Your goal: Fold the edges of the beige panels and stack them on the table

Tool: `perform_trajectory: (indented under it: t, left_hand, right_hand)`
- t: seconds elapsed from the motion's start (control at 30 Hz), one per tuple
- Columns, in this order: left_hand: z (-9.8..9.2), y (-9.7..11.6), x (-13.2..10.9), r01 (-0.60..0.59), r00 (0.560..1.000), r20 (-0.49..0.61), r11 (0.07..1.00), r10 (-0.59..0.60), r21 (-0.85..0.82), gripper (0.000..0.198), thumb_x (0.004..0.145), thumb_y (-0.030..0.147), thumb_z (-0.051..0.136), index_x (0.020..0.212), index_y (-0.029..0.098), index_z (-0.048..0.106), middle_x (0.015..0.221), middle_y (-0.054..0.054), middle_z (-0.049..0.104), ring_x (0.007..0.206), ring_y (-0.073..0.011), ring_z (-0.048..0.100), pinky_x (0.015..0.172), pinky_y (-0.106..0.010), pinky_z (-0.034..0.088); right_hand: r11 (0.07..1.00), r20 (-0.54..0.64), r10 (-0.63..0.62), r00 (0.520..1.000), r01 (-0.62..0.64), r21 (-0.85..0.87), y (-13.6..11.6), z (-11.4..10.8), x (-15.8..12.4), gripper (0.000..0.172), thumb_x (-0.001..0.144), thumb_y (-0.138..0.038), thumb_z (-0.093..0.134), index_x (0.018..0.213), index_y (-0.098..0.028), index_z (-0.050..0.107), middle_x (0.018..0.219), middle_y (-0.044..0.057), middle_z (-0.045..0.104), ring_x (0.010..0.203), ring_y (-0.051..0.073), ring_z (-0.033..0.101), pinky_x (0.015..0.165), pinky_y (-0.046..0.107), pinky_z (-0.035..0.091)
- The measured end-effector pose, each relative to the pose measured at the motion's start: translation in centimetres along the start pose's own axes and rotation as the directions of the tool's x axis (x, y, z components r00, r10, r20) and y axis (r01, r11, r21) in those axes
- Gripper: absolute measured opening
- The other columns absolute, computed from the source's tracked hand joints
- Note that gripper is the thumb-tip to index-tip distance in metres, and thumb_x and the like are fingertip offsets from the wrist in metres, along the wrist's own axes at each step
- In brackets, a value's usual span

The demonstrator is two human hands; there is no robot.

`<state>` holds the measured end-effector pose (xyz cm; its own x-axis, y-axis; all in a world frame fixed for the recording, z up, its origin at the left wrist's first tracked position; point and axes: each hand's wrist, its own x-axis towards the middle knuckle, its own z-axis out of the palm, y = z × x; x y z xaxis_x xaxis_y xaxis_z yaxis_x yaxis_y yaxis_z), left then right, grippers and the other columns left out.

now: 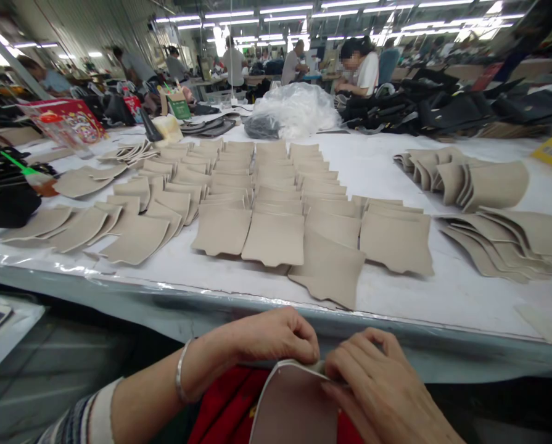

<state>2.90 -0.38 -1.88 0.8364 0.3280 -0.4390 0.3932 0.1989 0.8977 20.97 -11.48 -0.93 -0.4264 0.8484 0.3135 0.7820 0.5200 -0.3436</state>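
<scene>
I have one beige cut piece (294,404) in my lap at six o'clock, below the near edge of the table (442,290), lying over something red (224,404). My left hand (269,336) has its fingers curled, thumb and forefinger pinched on the top edge of the piece; my right hand (382,385) meets it from the three o'clock side, fingertips pressed on the same edge, so both hands grip that one rim close together. It looks as though the edge is being folded or pressed over, though I cannot tell how much of the rim is already turned. Judging by the table, a good deal has been laid out: at twelve o'clock the overlapping rows of flat pieces (266,179) run in neat columns, with larger ones at the front. At ten o'clock a fanned spread of pieces (118,225) lies looser. At two o'clock a curled stack (474,179) stands on edge, and a flat fan (511,243) lies just below it at three o'clock. Which of these heaps is finished and which waits I cannot say from here. Farther off at twelve o'clock sits a clear plastic bag (298,108), and other people work beyond it.
</scene>
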Motion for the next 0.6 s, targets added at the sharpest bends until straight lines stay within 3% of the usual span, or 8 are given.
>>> perform_trajectory:
  t: [0.17, 0.37, 0.47, 0.6]
  left_hand:
    - [-0.9, 0.8, -0.4, -0.027, 0.999, -0.034, 0.989, 0.032, 0.143, 0.009, 0.065, 0.02, 0.052, 0.066, 0.014, 0.059, 0.06, 0.005, 0.042, 0.059, -0.0088, 0.035, 0.053, -0.021, 0.027]
    - [-1.4, 1.8, -0.8, -0.003, 0.985, -0.158, 0.93, 0.066, 0.368, 0.007, 0.065, 0.014, 0.05, 0.062, 0.015, 0.056, 0.056, 0.005, 0.043, 0.057, -0.0089, 0.038, 0.052, -0.022, 0.027]
    - [-1.4, 2.9, -1.1, 0.001, 0.983, -0.167, 0.914, 0.073, 0.406, 0.007, 0.066, 0.013, 0.05, 0.061, 0.015, 0.055, 0.054, 0.005, 0.042, 0.054, -0.0085, 0.038, 0.05, -0.021, 0.027]
    - [-0.9, 3.9, -1.1, -0.076, 0.997, 0.007, 0.96, 0.077, 0.268, 0.008, 0.074, 0.018, 0.052, 0.071, 0.016, 0.059, 0.055, 0.006, 0.045, 0.05, -0.0087, 0.044, 0.048, -0.019, 0.032]
  right_hand:
    - [0.997, -0.033, 0.017, 0.999, -0.014, 0.078, 0.3, 0.3, 0.9, 0.019, 0.096, -0.012, 0.043, 0.082, -0.022, 0.052, 0.074, -0.001, 0.059, 0.068, 0.02, 0.051, 0.079, 0.036, 0.029]
    - [0.984, -0.049, -0.104, 0.993, 0.11, 0.143, -0.5, 0.3, 1.7, 0.029, 0.1, -0.015, 0.041, 0.074, -0.021, 0.053, 0.068, -0.004, 0.058, 0.065, 0.016, 0.051, 0.077, 0.037, 0.029]
    - [0.946, 0.063, -0.28, 0.958, 0.264, 0.19, -0.9, -2.1, 2.6, 0.029, 0.101, -0.016, 0.041, 0.075, -0.023, 0.053, 0.067, -0.005, 0.059, 0.065, 0.015, 0.052, 0.078, 0.036, 0.032]
    - [0.885, 0.218, -0.404, 0.888, 0.32, 0.338, -0.8, -6.0, 4.0, 0.025, 0.1, -0.014, 0.042, 0.081, -0.027, 0.053, 0.068, -0.008, 0.059, 0.065, 0.014, 0.054, 0.082, 0.034, 0.036]
